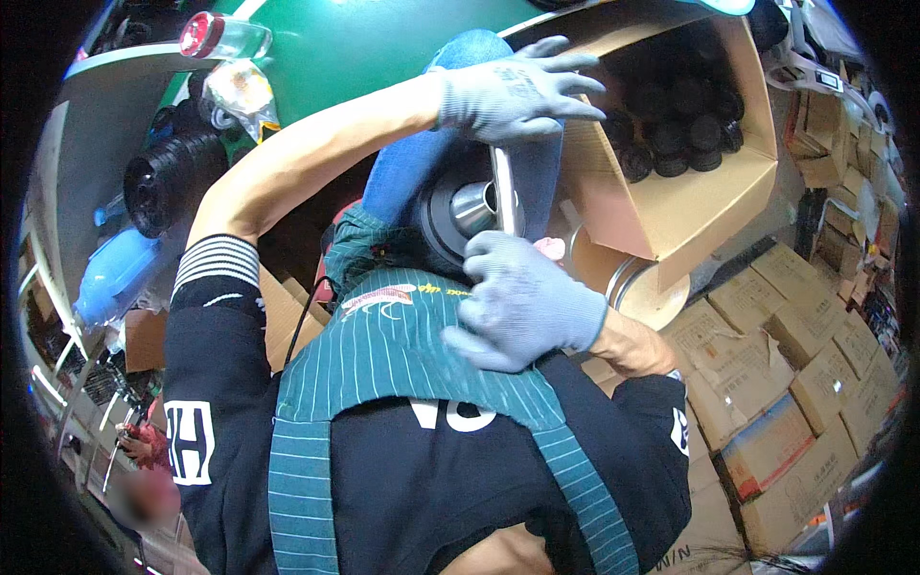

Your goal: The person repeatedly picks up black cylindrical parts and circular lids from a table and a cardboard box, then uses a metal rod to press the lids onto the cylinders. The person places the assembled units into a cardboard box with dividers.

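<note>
My left hand (522, 94), in a grey glove, reaches across above my jeans-clad leg. Its fingers are spread apart with nothing held, and their tips come near the edge of an open cardboard box. Lower down, my right hand (529, 299), also gloved in grey, is curled in front of my green striped apron (412, 355). A shiny metal bar (503, 192) runs from below my left wrist to the right hand's knuckles; what the curled fingers hold is hidden. Left of the bar, a metal cup-shaped part (471, 209) sits on a round black base (436, 225).
The open cardboard box (690, 225) at the right holds several round black parts (671, 129). Flattened or stacked cartons (795, 383) lie beyond it. A round tin-like container (652, 292) stands below the box. At the upper left are a red-lidded clear jar (225, 36) and black coils (177, 182).
</note>
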`<state>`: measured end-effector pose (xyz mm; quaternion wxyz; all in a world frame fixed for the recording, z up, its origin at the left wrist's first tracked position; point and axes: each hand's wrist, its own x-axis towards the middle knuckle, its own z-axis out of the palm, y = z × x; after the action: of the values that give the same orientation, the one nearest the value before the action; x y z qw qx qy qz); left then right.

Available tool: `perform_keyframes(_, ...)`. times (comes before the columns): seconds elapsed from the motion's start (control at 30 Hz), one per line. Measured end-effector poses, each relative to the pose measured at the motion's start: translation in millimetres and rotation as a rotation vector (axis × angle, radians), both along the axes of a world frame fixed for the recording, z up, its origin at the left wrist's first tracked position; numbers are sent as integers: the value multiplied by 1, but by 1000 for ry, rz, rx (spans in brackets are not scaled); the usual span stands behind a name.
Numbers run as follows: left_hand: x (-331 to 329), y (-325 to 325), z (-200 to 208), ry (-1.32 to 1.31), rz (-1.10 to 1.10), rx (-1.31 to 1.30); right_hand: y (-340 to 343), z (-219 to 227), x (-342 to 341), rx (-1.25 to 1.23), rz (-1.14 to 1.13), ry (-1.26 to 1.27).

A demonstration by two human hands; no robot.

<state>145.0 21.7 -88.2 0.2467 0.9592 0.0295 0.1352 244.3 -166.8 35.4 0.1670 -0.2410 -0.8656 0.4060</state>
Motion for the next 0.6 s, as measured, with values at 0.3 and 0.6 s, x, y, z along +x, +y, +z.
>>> perform_keyframes(0.3, 54, -26, -10, -211, -311, -382, 43, 11, -68, -155, 168, -99)
perform_keyframes(0.6, -27, 1, 69, 79, 204, -947, -17, 10, -1, 67, -412, 358)
